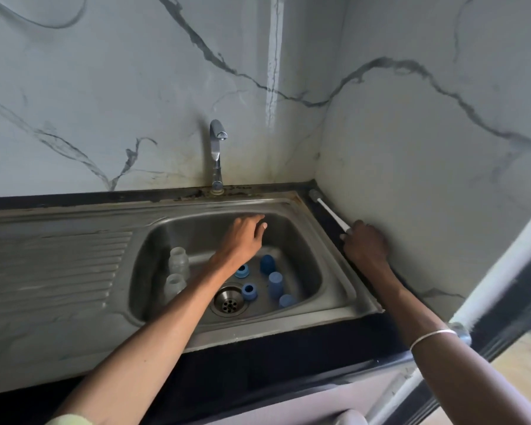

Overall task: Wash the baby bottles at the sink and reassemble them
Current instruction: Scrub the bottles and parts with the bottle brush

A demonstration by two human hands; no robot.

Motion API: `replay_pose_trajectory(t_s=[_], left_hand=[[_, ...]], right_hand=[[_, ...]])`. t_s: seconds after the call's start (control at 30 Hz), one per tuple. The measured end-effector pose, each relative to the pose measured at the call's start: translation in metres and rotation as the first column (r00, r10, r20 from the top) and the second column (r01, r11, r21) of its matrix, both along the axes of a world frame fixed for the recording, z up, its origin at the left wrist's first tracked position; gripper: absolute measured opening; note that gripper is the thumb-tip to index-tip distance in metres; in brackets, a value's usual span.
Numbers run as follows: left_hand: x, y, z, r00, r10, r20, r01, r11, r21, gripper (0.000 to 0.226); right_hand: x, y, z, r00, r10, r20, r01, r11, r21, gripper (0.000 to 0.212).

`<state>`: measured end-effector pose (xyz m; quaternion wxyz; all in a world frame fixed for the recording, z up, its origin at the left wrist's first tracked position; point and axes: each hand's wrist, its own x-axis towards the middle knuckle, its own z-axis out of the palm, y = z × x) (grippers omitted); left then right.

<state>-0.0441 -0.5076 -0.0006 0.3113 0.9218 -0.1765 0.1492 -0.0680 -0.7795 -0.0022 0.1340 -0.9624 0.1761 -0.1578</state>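
Two clear baby bottles (178, 263) stand at the left inside the steel sink (307, 240). Several blue caps and rings (275, 283) lie around the drain (229, 301). My left hand (246, 237) hovers over the basin with relaxed fingers stretched toward the back wall, holding nothing. My right hand (365, 243) is on the dark counter strip at the sink's right and grips the handle end of a white bottle brush (328, 211), whose head lies in the far corner.
The faucet (216, 154) stands behind the sink, with no water running. A ribbed drainboard (52, 265) stretches to the left. Marble walls close the back and right side. A white pipe (500, 271) and a window frame are at the right.
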Motion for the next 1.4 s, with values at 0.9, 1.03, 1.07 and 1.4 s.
replay_pose_trajectory(t_s=[0.9, 1.03, 1.07, 1.4], left_hand=[[0.031, 0.167, -0.044, 0.89, 0.392, -0.232, -0.407, 0.913, -0.018, 0.035], [0.04, 0.174, -0.06, 0.844, 0.418, -0.335, -0.403, 0.908, 0.119, 0.025], [0.042, 0.174, -0.063, 0.827, 0.43, -0.363, -0.402, 0.903, 0.152, 0.028], [0.071, 0.177, -0.082, 0.721, 0.435, -0.539, -0.354, 0.9, 0.254, 0.061]], right_hand=[[0.028, 0.095, 0.004, 0.932, 0.32, 0.171, -0.326, 0.945, 0.008, 0.025], [0.035, 0.12, 0.001, 0.908, 0.373, 0.192, -0.392, 0.917, 0.069, 0.024], [0.038, 0.126, 0.002, 0.903, 0.388, 0.184, -0.408, 0.909, 0.086, 0.023], [0.055, 0.129, 0.005, 0.905, 0.401, 0.142, -0.406, 0.914, 0.008, 0.025]])
